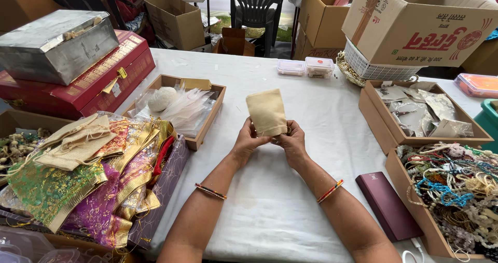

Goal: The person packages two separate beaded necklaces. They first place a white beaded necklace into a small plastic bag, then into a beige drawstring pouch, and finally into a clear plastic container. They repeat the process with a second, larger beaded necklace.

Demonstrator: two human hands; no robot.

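Observation:
A small beige cloth pouch (265, 111) stands upright above the white table (270, 206), held at its lower end by both hands. My left hand (246, 141) grips its bottom left corner. My right hand (291, 140) pinches the bottom right corner. Each wrist carries a thin coloured bangle. To the left lies a heap of brocade pouches and beige drawstring bags (88, 175).
A shallow box of white feathers (184, 110) sits just left of the hands. Boxes of plastic packets (420, 110) and beaded jewellery (456, 190) line the right edge. A maroon flat case (386, 205) lies near my right forearm. A metal box on a red chest (72, 60) stands far left.

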